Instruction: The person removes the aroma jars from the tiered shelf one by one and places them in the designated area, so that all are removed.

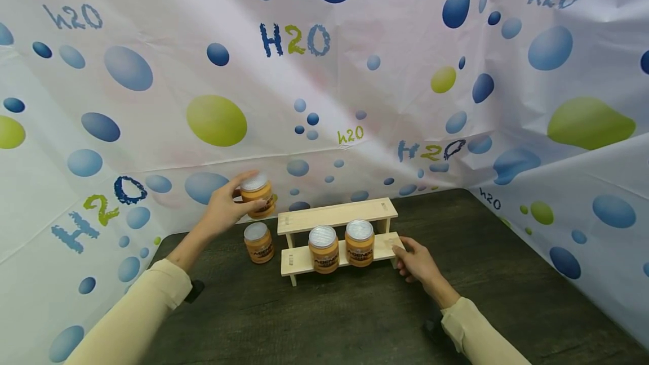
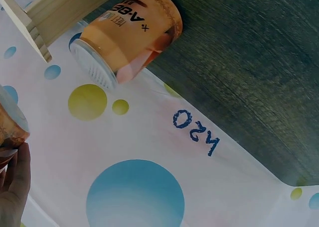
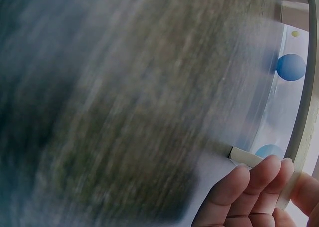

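In the head view I have the left hand (image 1: 226, 205) curled round a silver-lidded orange jar (image 1: 257, 199), raised lid-up near a standing jar (image 1: 260, 246) left of the two-tier wooden rack (image 1: 337, 214), while the right hand (image 1: 418, 261) pinches the right end of the lower tier (image 1: 301, 262), where two more jars (image 1: 324, 252) stand. The left wrist view catches only the raised jar's edge and some fingers, so I'd judge clearances from the head view. In the right wrist view thumb and fingers straddle the board; I'd brace it lightly against sliding.
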{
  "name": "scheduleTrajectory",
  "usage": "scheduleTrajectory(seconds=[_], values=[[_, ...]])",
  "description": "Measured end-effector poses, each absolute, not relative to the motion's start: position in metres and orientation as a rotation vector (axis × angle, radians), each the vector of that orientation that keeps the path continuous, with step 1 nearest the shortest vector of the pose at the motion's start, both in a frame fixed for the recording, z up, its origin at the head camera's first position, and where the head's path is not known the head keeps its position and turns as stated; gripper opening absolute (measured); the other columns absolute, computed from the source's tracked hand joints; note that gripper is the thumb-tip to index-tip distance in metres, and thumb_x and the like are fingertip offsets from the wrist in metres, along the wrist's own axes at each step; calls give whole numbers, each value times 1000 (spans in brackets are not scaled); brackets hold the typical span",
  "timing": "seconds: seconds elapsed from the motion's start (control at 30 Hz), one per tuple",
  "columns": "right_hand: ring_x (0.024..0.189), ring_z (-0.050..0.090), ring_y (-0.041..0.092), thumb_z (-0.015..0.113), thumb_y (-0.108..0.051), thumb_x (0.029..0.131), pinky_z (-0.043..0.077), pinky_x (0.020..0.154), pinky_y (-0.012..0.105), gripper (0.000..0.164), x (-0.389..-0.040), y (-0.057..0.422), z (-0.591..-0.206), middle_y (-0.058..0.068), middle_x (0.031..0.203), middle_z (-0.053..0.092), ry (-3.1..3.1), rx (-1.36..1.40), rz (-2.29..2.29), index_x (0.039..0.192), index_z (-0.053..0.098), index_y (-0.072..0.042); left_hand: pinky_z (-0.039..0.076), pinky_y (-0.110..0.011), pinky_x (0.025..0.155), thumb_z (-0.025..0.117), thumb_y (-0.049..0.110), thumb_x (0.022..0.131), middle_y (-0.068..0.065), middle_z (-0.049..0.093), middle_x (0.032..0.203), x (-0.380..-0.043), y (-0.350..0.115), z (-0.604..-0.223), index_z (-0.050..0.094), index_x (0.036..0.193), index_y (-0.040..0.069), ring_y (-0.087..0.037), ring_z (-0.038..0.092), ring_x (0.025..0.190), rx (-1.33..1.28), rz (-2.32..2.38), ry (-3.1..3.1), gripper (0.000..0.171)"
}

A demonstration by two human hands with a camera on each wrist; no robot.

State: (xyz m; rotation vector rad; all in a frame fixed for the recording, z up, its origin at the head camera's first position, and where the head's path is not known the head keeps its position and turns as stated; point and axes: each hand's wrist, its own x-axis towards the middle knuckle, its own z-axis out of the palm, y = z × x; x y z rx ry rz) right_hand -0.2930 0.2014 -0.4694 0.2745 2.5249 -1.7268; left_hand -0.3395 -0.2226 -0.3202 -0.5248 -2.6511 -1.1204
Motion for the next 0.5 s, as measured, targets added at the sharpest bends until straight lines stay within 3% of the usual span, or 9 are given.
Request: scheduleTrajectory(seconds=[0.13, 0.5], values=[[59, 58, 14, 54, -27, 104, 50, 51, 31, 50, -293, 201, -470, 2, 69, 60, 2531, 272, -1719, 148, 45, -6, 54, -35, 68, 75, 35, 92, -23, 53, 138, -340, -228, -323, 38, 156, 21, -42, 61, 117, -517, -1132, -2648, 76], [59, 58, 14, 54, -28, 104, 50, 51, 31, 49, -294, 201, -470, 2, 69, 60, 2533, 274, -1722, 147, 45, -6, 53, -35, 62, 75, 35, 91, -25, 52, 138, -338, -246, -329, 37, 156, 22, -42, 61, 114, -481, -1138, -2639, 76]])
